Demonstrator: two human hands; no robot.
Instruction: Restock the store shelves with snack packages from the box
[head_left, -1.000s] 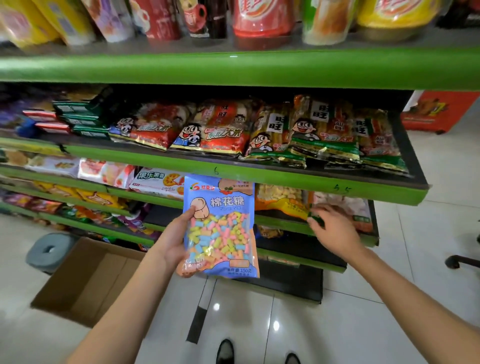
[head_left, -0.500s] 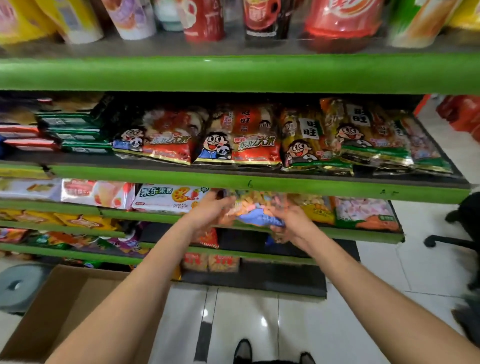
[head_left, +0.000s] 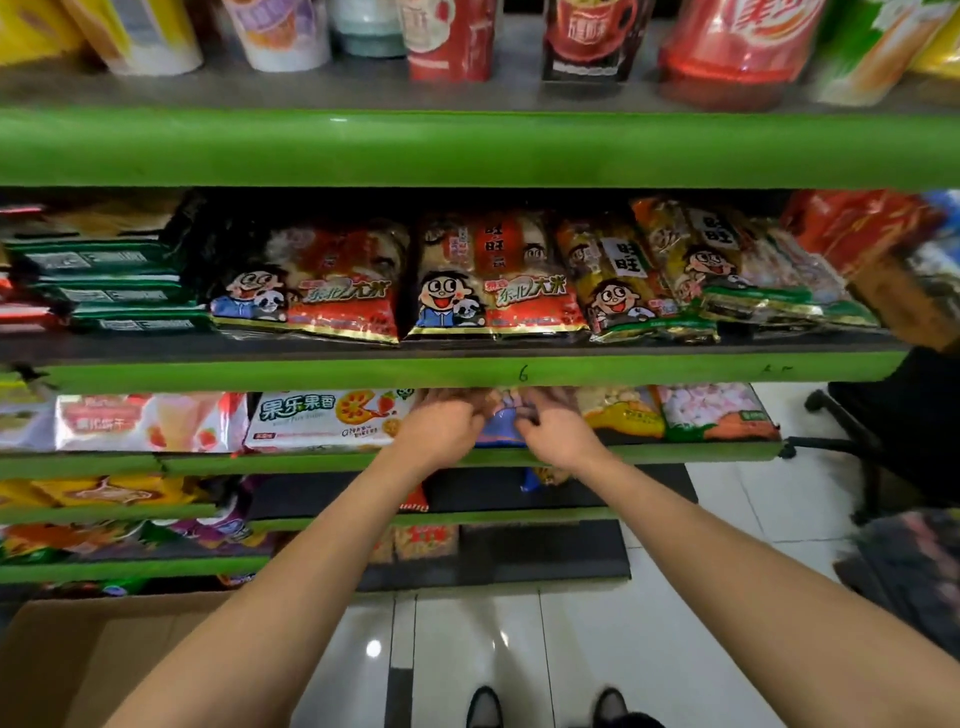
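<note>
Bag (head_left: 500, 423) soft, light, likely slippery film; both hands, left (head_left: 441, 431) and right (head_left: 558, 434), pinch it at shelf (head_left: 691, 451) front edge. Better hold by corners.

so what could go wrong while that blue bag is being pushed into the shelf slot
1. Both hands, left hand and right hand, grip the blue bag in a tight slot; it may crumple or jam under the green shelf edge above.
2. Pushing could shove the white biscuit pack or yellow pack sideways.
</note>
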